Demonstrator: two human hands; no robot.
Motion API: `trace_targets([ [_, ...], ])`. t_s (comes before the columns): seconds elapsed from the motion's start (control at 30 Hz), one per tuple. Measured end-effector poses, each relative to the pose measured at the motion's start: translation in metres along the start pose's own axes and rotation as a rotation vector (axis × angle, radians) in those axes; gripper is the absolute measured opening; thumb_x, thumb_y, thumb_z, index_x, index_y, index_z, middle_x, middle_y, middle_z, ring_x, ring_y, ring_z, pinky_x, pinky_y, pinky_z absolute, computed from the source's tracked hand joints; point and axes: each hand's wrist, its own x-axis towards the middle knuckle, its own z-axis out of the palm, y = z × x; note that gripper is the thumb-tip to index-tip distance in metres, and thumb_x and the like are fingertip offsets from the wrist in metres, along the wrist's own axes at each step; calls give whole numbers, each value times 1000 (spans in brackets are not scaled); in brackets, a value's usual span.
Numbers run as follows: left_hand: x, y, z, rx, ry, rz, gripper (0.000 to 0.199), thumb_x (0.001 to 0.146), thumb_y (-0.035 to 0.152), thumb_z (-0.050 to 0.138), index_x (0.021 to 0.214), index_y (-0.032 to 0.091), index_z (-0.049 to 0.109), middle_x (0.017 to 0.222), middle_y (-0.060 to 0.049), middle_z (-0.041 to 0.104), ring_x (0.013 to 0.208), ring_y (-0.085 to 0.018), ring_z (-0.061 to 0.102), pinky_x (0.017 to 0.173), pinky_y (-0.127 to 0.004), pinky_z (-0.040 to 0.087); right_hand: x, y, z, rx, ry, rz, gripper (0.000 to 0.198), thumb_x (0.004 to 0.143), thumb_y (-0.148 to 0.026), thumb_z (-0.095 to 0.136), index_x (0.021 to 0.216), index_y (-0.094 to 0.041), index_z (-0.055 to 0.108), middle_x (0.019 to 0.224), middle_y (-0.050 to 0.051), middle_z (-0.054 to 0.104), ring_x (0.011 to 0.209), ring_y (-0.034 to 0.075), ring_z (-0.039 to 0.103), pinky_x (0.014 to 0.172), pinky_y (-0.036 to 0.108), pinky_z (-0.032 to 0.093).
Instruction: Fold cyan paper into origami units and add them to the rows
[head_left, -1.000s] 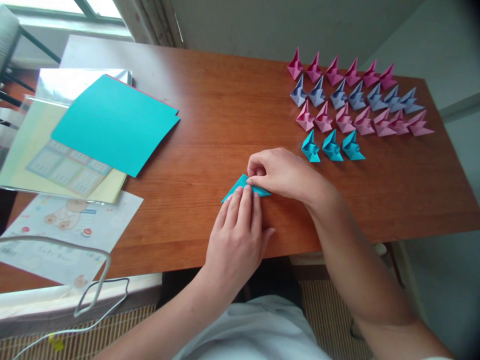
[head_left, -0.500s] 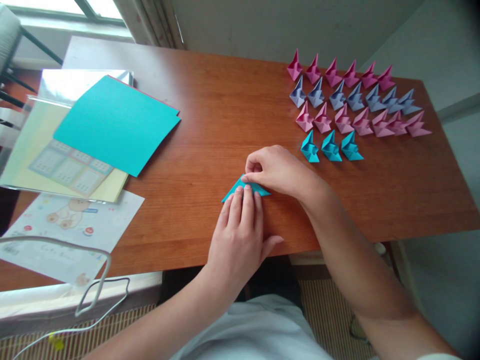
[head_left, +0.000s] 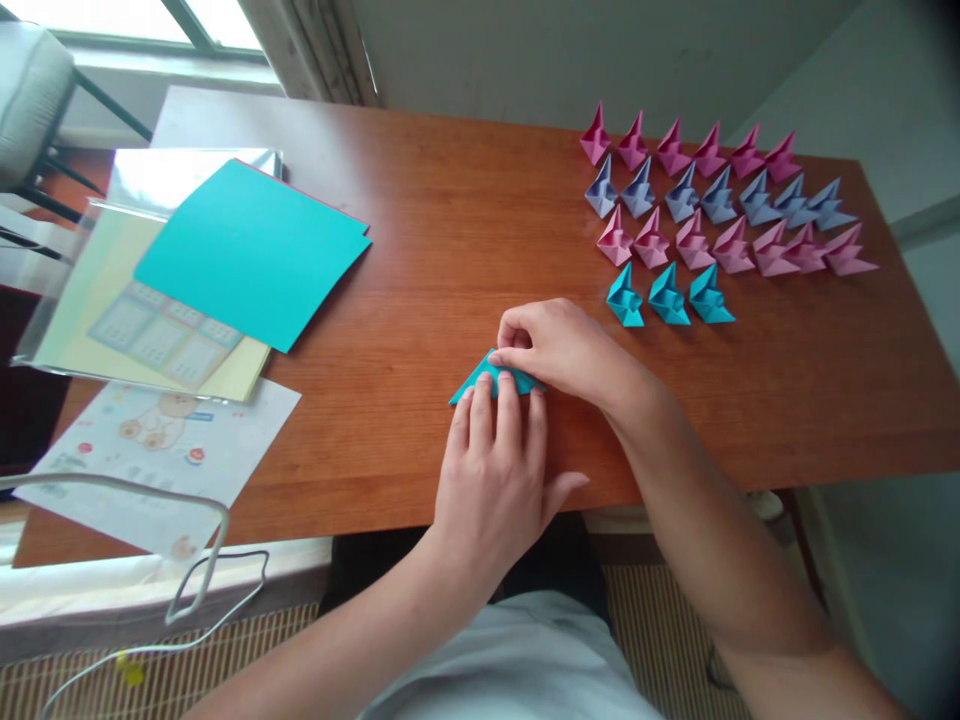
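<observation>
A small turquoise sheet of paper (head_left: 471, 383), folded into a triangle, lies on the wooden table close to its front edge. My left hand (head_left: 495, 475) rests flat on its lower part, fingers stretched out and thumb spread to the right. At the top corner, my right hand (head_left: 559, 350) pinches the paper between thumb and forefinger, with its other fingers curled. The fingers cover part of the folds.
Rows of folded paper figures in dark pink (head_left: 673, 148), lilac (head_left: 682, 195), light pink (head_left: 694, 241) and turquoise (head_left: 667, 297) stand at the right. Turquoise sheets (head_left: 255, 255) lie on a plastic packet (head_left: 67, 310) at the left, near a printed sheet (head_left: 172, 440).
My left hand has slid slightly right over the folded paper. The right hand keeps its pinch at the top corner. The whole view has shifted a little.
</observation>
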Motion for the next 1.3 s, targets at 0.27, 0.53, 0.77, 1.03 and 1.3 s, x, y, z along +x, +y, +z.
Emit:
trace_targets([
  [0.27, -3, 0, 7, 39, 33, 8, 85, 97, 64, 46, 145, -6, 49, 152, -32, 47, 142, -47, 45, 117, -56, 41, -1, 0, 0, 28, 0, 7, 9, 85, -26, 71, 77, -21, 71, 79, 0, 73, 75, 15, 62, 64, 25, 38],
  [0.53, 1, 1, 0, 60, -43, 2, 92, 89, 71, 55, 151, 3, 46, 155, -30, 45, 142, -47, 45, 117, -58, 40, -1, 4, 3, 13, 2, -19, 11, 86, -28, 70, 77, -21, 69, 81, 1, 72, 75, 15, 61, 65, 25, 38],
  [0.77, 0, -5, -2, 49, -61, 20, 101, 83, 78, 56, 153, 6, 45, 156, -26, 46, 144, -44, 43, 118, -56, 39, -3, 6, 7, 14, 32, -35, 12, 87, -28, 70, 77, -22, 68, 80, 0, 71, 74, 15, 61, 64, 26, 36],
  [1.03, -17, -38, 2, 11, 14, 141, 83, 99, 67, 36, 150, 2, 47, 161, -16, 41, 150, -34, 38, 123, -47, 32, -7, 9, 12, -8, 78, -86, 14, 90, -27, 68, 78, -22, 65, 85, -1, 71, 79, 15, 60, 68, 27, 36],
  [1.3, -24, -47, 1, -4, 54, 133, 80, 98, 64, 44, 148, 1, 48, 159, -20, 43, 147, -36, 42, 122, -52, 29, -9, 7, 11, 9, 90, -79, 14, 91, -27, 68, 78, -21, 65, 84, -1, 70, 78, 15, 59, 69, 27, 37],
])
